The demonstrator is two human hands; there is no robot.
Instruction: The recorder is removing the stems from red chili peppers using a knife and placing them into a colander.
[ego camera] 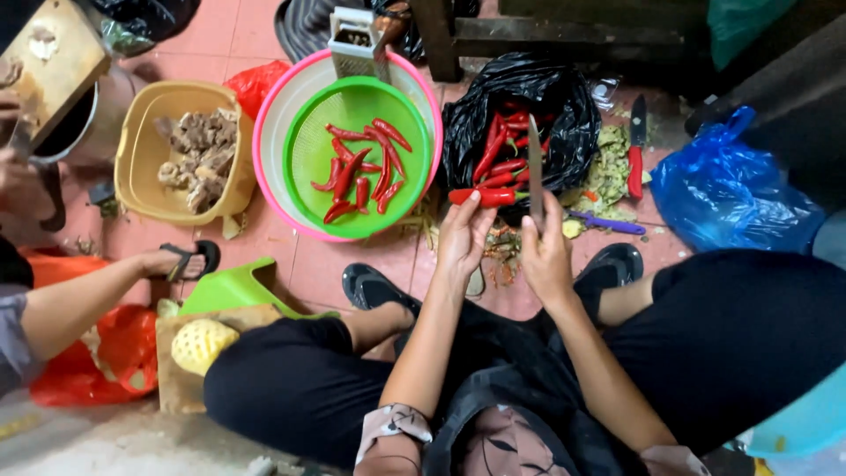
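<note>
My left hand (462, 238) holds a red chili (487, 197) level by its end, over the tiled floor. My right hand (546, 251) grips a kitchen knife (535, 167) with the blade pointing away, its edge right beside the chili. Behind them an open black plastic bag (564, 106) holds more red chilies (507, 145). To the left a green strainer (308, 150) sits inside a pink-rimmed white basin (273, 115) and holds several red chilies (361, 172).
A yellow basket (141, 154) holds ginger pieces. A metal grater (357, 44) leans on the basin. A red-handled knife (635, 145), a purple peeler (608, 225), scraps and a blue bag (731, 189) lie right. Another person's foot (176, 260) and arm are left, beside a peeled pineapple (201, 344).
</note>
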